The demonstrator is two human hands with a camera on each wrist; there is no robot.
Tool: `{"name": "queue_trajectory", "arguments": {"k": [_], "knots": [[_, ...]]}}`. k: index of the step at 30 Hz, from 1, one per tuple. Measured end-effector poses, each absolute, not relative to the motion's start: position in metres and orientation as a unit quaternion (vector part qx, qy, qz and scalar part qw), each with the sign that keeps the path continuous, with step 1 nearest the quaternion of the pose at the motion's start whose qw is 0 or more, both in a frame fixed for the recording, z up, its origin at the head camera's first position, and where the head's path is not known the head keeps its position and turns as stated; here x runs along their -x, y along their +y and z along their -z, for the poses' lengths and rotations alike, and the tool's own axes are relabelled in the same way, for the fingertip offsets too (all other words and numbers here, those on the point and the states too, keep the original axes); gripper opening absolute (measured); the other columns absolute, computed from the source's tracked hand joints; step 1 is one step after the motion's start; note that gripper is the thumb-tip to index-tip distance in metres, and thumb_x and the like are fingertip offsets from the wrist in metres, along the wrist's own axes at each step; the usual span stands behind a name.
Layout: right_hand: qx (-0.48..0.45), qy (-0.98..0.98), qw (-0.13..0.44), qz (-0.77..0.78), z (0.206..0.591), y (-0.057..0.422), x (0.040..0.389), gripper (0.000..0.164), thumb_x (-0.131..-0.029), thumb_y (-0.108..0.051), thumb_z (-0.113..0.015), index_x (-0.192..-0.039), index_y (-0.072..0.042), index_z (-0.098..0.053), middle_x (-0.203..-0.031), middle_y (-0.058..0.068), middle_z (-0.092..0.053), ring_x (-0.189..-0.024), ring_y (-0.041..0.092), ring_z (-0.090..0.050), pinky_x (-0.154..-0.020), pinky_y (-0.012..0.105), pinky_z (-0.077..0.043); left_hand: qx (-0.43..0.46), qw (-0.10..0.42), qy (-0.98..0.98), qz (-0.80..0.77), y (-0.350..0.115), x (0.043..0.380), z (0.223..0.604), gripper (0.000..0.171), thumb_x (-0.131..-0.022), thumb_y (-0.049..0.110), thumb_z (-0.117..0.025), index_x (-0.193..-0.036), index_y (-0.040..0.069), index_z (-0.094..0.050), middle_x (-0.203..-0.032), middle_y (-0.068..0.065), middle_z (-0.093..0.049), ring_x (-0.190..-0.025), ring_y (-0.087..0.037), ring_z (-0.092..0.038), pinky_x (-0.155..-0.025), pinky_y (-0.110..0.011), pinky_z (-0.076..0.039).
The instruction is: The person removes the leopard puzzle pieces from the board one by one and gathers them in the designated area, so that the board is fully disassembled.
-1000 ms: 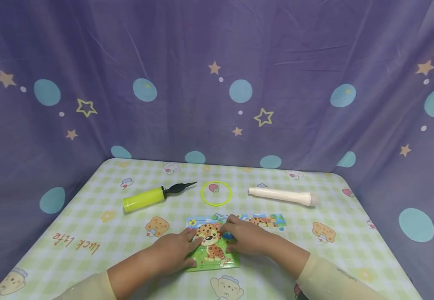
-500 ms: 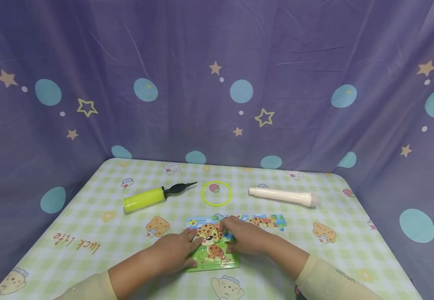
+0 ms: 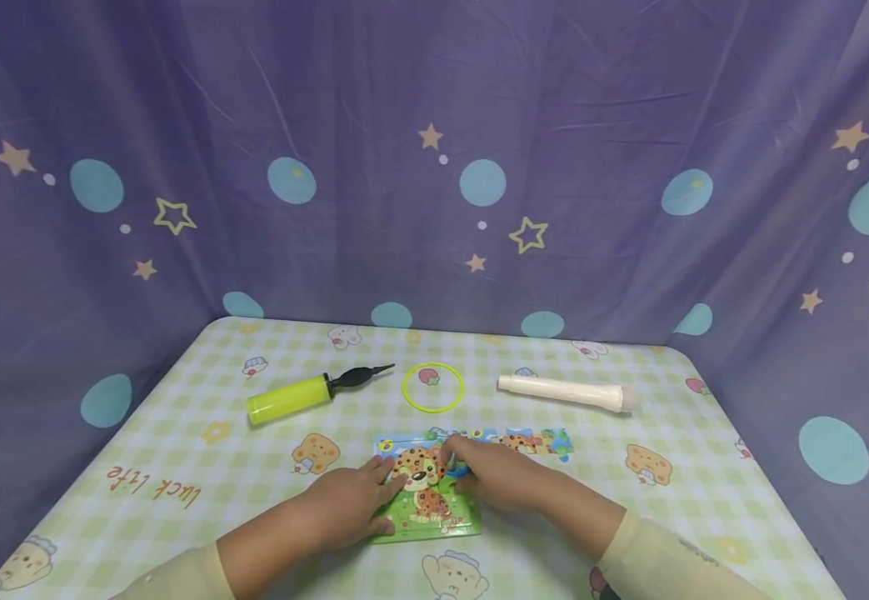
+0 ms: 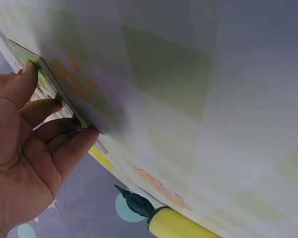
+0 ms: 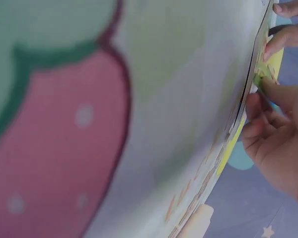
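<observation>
Noting from where I stand: the leopard puzzle [image 3: 428, 504] lies at the lower centre of the frame, on a green-and-white checked tablecloth [image 3: 232, 475]. Left hand [image 3: 344, 508] rests at its left edge, fingers extended and a little apart, thumb nearer the bottom corner; contact with the edge confirmed in the left wrist view. Right hand [image 3: 505, 475] is over the puzzle's right side, thumb and fingers bent in a pinch on a blue-green piece [image 3: 458, 470]; whether this piece is seated, I cannot tell. A row of loose pieces [image 3: 530, 442] runs right of centre, beyond the right hand. Farther up the cloth: yellow pump [image 3: 289, 400] at left, black nozzle angled up-right; yellow ring [image 3: 434, 410] at centre; pale stick [image 3: 563, 392] at right. Purple curtain [image 3: 374, 100] fills the upper frame.
</observation>
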State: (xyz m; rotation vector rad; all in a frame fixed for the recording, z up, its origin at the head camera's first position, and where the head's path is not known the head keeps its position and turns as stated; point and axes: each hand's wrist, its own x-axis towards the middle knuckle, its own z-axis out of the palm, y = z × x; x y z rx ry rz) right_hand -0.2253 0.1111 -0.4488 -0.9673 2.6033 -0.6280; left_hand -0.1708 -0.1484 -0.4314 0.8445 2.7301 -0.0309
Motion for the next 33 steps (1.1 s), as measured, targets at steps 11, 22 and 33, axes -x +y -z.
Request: {"name": "queue_trajectory", "arguments": {"k": [11,22,33], "knots": [[0.307,0.875,0.145,0.345,0.435,0.146,0.233,0.017,-0.099,-0.025,-0.06,-0.115,-0.026,-0.059,-0.088,-0.009,-0.061,-0.078,0.006,-0.063,-0.072,0.026,-0.053,-0.29,0.157,0.944,0.004,-0.149,0.17,0.431,0.069,-0.09,0.052,-0.062,-0.148,0.018,-0.047,-0.156,-0.013,-0.038,-0.143,-0.031,-0.038,-0.099,-0.045,-0.05],[0.209,0.863,0.187,0.421,0.433,0.2,0.233,0.026,-0.094,-0.018,-0.067,-0.115,-0.008,-0.056,-0.088,0.006,-0.06,-0.071,0.025,-0.066,-0.065,0.037,-0.058,-0.276,0.16,0.948,0.001,-0.148,0.173,0.426,0.069,-0.09,0.052,-0.063,-0.147,0.017,-0.047,-0.156,-0.013,-0.037,-0.143,-0.031,-0.037,-0.101,-0.046,-0.048],[0.15,0.856,0.209,0.449,0.446,0.239,0.223,0.019,-0.091,-0.007,-0.068,-0.106,-0.002,-0.058,-0.092,0.013,-0.056,-0.068,0.025,-0.07,-0.059,0.039,-0.059,-0.273,0.172,0.946,0.002,-0.146,0.173,0.427,0.07,-0.09,0.052,-0.062,-0.148,0.018,-0.046,-0.157,-0.013,-0.036,-0.144,-0.03,-0.036,-0.103,-0.046,-0.046]]}}
